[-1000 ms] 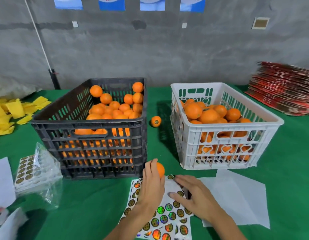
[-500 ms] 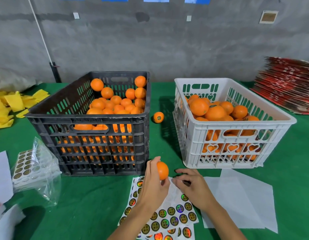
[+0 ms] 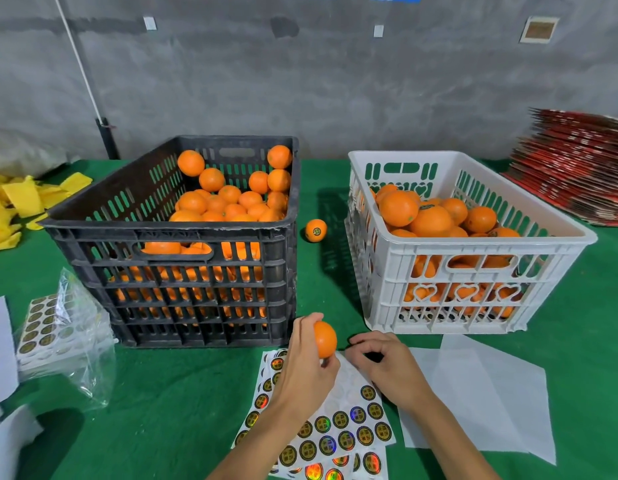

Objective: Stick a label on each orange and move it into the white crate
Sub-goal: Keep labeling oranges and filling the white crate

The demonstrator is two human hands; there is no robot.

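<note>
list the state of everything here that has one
black plastic crate: partly filled with oranges
white plastic crate: holds a pile of oranges
small orange in hand: gripped in left hand, off the table
right hand: fingers curled at the sticker sheet's top edge
round-sticker sheet: flat, some stickers gone
loose labelled orange: on green cloth between crates

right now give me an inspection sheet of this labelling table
surface: green cloth, in use
job's things: black crate and white crate both hold oranges; sticker sheet at the near edge; labelled stray orange lies between the crates
clutter: bagged sticker sheets, white backing papers, yellow pieces
hands: left hand grips a held orange; right hand curled over the sheet, pinch hidden
cables: white cord on the wall
surroundings: grey wall, red stack
</note>
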